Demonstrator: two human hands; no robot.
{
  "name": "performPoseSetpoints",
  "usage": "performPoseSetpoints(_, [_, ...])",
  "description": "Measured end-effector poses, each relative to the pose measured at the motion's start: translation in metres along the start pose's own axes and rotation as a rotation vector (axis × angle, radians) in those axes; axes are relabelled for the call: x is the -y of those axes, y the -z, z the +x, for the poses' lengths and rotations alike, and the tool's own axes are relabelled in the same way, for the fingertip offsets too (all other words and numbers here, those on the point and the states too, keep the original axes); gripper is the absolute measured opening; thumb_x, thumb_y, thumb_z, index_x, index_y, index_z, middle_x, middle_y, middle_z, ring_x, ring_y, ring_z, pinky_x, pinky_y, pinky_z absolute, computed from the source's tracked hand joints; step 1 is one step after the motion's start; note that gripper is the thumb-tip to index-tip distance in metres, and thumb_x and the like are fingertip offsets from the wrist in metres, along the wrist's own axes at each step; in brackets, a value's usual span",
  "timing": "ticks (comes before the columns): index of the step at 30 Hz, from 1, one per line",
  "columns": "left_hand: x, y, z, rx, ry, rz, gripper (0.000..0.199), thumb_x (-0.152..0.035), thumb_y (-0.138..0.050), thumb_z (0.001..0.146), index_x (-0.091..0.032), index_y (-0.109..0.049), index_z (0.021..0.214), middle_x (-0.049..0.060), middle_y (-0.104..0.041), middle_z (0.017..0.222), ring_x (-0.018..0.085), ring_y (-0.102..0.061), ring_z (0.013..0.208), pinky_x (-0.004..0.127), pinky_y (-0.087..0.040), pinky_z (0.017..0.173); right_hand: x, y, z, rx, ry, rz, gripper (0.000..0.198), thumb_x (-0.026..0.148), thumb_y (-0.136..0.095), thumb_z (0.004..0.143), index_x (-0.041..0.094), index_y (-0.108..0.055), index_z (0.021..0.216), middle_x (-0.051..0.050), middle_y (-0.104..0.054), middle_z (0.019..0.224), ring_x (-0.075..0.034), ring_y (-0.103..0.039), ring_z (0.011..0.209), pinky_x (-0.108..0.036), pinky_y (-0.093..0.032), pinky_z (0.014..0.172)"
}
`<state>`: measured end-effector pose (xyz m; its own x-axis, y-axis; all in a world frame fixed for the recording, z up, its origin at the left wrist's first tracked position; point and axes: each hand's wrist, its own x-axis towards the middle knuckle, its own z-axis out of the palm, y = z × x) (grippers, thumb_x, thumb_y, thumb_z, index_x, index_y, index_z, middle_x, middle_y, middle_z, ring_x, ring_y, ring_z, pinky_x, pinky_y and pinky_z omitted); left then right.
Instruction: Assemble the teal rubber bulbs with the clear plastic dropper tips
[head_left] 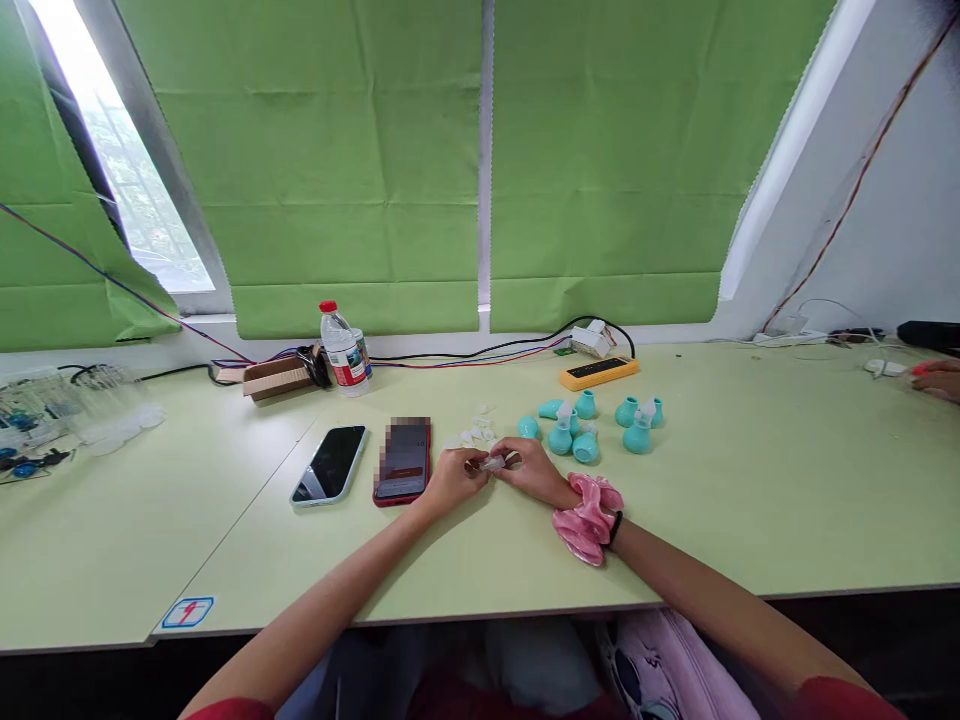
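Left hand (459,476) and right hand (531,470): small clear piece (492,463) is pinched between both sets of fingertips, low over table (750,480), near loose white bits (477,433). Probably best gripped lightly, kept level.

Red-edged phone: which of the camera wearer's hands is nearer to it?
Left. The left hand is just right of the red-edged phone; the right hand is farther right, beyond the left.
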<state>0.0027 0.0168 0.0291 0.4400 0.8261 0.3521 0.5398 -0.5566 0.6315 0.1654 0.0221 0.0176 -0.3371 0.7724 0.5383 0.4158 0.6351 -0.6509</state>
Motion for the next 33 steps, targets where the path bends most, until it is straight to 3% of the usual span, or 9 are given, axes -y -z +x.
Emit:
performPoseSetpoints(8, [0.003, -0.003, 0.000, -0.057, -0.008, 0.011, 0.038, -0.016, -0.051, 0.063, -0.015, -0.056, 0.101, 0.005, -0.063, 0.081, 0.014, -0.056, 0.071, 0.022, -0.043, 0.066, 0.001, 0.001, 0.001, -0.006, 0.052, -0.010, 0.015, 0.011, -0.055, 0.064, 0.015, -0.058, 0.078, -0.003, -0.060, 0.078, -0.013, -0.056, 0.071, -0.024, -0.046, 0.063])
performPoseSetpoints(16, [0.001, -0.002, 0.001, -0.032, 0.021, -0.025, 0.033, -0.015, -0.049, 0.064, -0.014, -0.062, 0.094, 0.004, -0.063, 0.073, 0.012, -0.053, 0.063, 0.020, -0.042, 0.062, 0.007, 0.002, -0.001, -0.010, 0.147, -0.111, 0.018, 0.013, -0.053, 0.066, 0.017, -0.055, 0.083, -0.003, -0.058, 0.078, -0.013, -0.054, 0.071, -0.025, -0.045, 0.064])
performPoseSetpoints(21, [0.008, -0.003, 0.001, -0.133, 0.121, 0.017, 0.034, -0.018, -0.054, 0.058, -0.011, -0.063, 0.090, 0.005, -0.064, 0.073, 0.012, -0.053, 0.061, 0.021, -0.042, 0.060, 0.009, 0.007, 0.001, -0.086, 0.219, -0.239, 0.025, 0.013, -0.053, 0.062, 0.017, -0.053, 0.087, -0.006, -0.054, 0.091, -0.017, -0.050, 0.089, -0.032, -0.042, 0.078])
performPoseSetpoints(26, [0.008, 0.000, 0.001, -0.169, 0.135, 0.052, 0.029, -0.020, -0.056, 0.055, -0.011, -0.064, 0.081, 0.003, -0.062, 0.066, 0.011, -0.051, 0.055, 0.020, -0.040, 0.056, 0.004, 0.012, 0.003, -0.237, 0.117, -0.463, 0.020, 0.014, -0.050, 0.066, 0.017, -0.055, 0.085, -0.010, -0.046, 0.107, -0.022, -0.041, 0.102, -0.038, -0.038, 0.085])
performPoseSetpoints(33, [0.006, 0.002, 0.001, -0.188, 0.140, 0.064, 0.019, -0.019, -0.057, 0.056, -0.012, -0.064, 0.072, 0.001, -0.060, 0.061, 0.010, -0.049, 0.054, 0.019, -0.039, 0.053, 0.000, 0.010, 0.003, -0.160, 0.054, -0.599, 0.019, 0.015, -0.049, 0.069, 0.016, -0.059, 0.085, -0.009, -0.040, 0.119, -0.024, -0.036, 0.107, -0.040, -0.036, 0.087])
